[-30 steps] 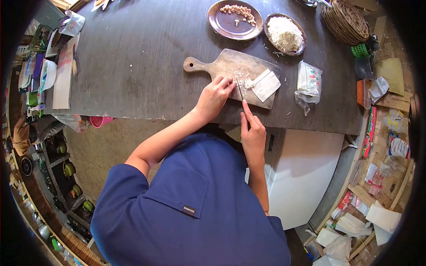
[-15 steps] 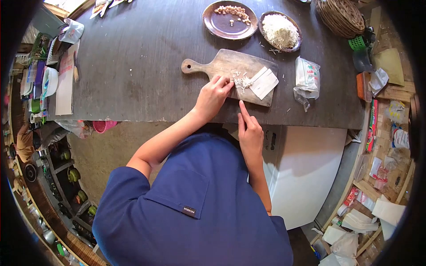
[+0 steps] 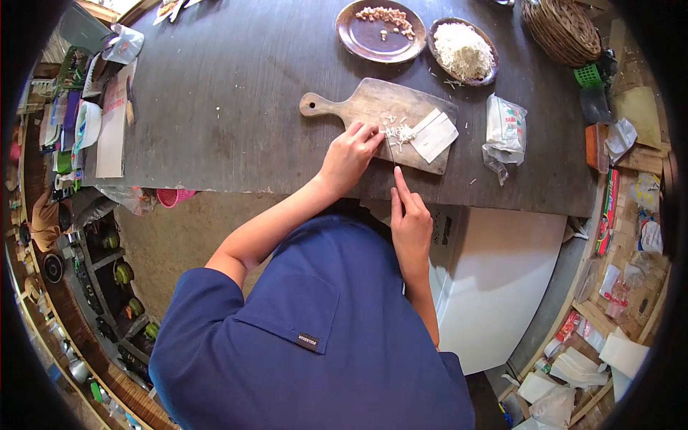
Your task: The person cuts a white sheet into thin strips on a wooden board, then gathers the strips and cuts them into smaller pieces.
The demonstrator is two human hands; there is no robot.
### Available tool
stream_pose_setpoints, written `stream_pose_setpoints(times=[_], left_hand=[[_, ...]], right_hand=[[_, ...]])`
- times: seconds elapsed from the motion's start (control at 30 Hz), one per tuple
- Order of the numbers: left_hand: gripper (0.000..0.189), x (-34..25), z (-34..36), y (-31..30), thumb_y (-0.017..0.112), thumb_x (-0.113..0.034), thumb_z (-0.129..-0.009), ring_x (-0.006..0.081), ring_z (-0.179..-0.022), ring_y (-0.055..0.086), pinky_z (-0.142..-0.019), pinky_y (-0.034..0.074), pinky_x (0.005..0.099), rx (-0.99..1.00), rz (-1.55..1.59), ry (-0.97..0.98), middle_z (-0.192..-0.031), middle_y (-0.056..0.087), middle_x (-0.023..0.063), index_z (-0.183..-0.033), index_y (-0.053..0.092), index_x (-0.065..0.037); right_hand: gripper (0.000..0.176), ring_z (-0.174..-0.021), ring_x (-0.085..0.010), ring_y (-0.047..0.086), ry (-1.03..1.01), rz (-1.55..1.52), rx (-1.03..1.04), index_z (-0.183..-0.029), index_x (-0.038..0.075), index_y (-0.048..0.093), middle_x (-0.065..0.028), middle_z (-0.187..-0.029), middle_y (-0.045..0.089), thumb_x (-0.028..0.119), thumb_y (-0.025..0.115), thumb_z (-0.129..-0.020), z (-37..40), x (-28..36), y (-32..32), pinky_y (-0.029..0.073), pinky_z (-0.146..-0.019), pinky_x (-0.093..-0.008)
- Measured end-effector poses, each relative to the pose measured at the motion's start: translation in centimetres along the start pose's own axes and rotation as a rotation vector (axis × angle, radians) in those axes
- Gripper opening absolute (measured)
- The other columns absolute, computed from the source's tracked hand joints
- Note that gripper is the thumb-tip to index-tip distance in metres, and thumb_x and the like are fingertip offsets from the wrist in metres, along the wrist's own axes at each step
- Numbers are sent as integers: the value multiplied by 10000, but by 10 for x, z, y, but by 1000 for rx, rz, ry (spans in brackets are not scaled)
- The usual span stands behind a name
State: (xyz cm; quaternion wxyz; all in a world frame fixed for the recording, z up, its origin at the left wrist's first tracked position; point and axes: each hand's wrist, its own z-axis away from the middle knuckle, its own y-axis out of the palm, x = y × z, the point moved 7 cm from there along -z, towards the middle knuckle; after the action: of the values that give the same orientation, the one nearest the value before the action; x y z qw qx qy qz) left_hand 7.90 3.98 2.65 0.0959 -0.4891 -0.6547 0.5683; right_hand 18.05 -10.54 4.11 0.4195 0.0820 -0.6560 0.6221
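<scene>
A wooden cutting board [image 3: 358, 107] with a holed handle lies on the dark table. My right hand [image 3: 412, 218] grips a thin knife [image 3: 391, 152], its index finger stretched along the top; the handle is hidden in the hand. The narrow blade points away from me over the board's near edge. My left hand [image 3: 351, 154] has its fingertips pinched together beside the blade and the small white cut sticks [image 3: 401, 132]; what they hold is hidden. Flat white slices [image 3: 434, 135] lie overlapping on the board's right end.
Behind the board are a brown plate [image 3: 351, 44] with small brown pieces and a bowl [image 3: 493, 72] heaped with white shreds. A plastic packet [image 3: 506, 129] lies to the right. A coiled wicker item [image 3: 562, 32] sits at the back right. A white cabinet [image 3: 502, 279] stands under the table edge.
The view has shifted slightly, moving the tabletop things a little to the right. Both hands stay at the board, and the knife blade shows more plainly between them.
</scene>
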Motion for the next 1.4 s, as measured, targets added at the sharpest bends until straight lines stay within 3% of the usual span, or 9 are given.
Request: stream_pose_setpoints(times=[0.1,0.37,0.57,0.63,0.77,1.23,1.4], left_hand=[[294,-5,-2,-1,717,-67,-854,279,-1096,653,-911,592,377,-16,12,42,-1133,688,96,-1139,746,-3],[242,-5,-1,1,701,-88,-896,272,-1090,651,-915,590,372,-28,-18,22,-1113,693,86,-1123,744,-16],[277,-3,-1,-1,751,-64,-875,280,-1089,650,-908,587,385,33,-9,-55,-1141,685,72,-1150,758,-29],[252,-7,0,-3,704,-92,-899,268,-1091,637,-922,576,355,-14,-4,-8,-1116,676,83,-1133,739,-4],[280,-3,1,0,750,-62,-892,292,-1083,657,-914,582,404,-30,32,-44,-1132,696,78,-1170,764,-29],[244,-5,-4,-7,751,-78,-892,287,-1075,655,-902,591,390,-13,-6,15,-1116,694,80,-1131,756,-29],[310,0,1,-3,763,-44,-869,311,-1105,661,-932,584,418,2,68,-31,-1156,709,89,-1178,759,-26]], right_hand=[[464,-724,-367,690,-15,-14,-31,-1542,300,610,-147,-838,639,226,638,-1085,-9,-4,8,551,-691,-498],[455,-699,-367,685,-24,2,-37,-1538,315,614,-142,-854,650,239,630,-1090,-2,-3,9,555,-660,-487],[446,-707,-384,704,-51,-8,-67,-1524,306,628,-140,-849,659,243,641,-1082,-11,2,6,566,-646,-494],[450,-725,-387,714,-27,8,-38,-1530,309,620,-149,-857,666,249,638,-1084,-2,-3,6,569,-651,-491],[439,-745,-403,709,-25,-36,-57,-1525,317,622,-166,-873,675,260,627,-1090,-2,-6,6,567,-673,-503],[448,-756,-384,682,14,-74,-52,-1532,334,614,-168,-843,654,279,632,-1088,-4,-8,9,545,-723,-495],[431,-764,-401,705,-15,-27,-51,-1519,337,627,-166,-865,670,279,622,-1092,-8,-4,9,565,-710,-512]])
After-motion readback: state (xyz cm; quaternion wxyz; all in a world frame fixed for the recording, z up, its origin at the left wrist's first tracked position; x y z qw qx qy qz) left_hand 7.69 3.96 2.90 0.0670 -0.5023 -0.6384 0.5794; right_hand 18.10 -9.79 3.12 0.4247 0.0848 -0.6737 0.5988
